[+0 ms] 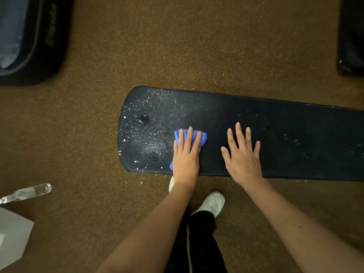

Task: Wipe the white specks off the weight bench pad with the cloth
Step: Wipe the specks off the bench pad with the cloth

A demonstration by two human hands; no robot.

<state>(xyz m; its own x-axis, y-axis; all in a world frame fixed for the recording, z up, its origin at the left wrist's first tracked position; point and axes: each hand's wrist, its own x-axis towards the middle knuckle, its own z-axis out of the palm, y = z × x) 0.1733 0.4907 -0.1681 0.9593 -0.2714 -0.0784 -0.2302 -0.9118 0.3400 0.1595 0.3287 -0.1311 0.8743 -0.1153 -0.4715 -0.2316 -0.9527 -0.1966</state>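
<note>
Shoes: I count two white ones (212, 202) at lower centre, one mostly hidden behind my left forearm
Left hand (186, 154): fingers straight and close together, pressing flat on the cloth
Right hand (243, 154): fingers spread, palm flat on the bare pad, right of centre
Cloth (202, 137): one, blue, bunched, showing past my left fingertips and beside the wrist
Bench pad (295, 123): one, black, pebbled, running from centre to the right edge
White specks (141, 115): dense on the pad's rounded left end, sparse at the right, middle mostly dark
Floor (177, 46): brown, speckled
Far objects: one dark case (49, 36) upper left, one dark pad (350, 36) upper right
</note>
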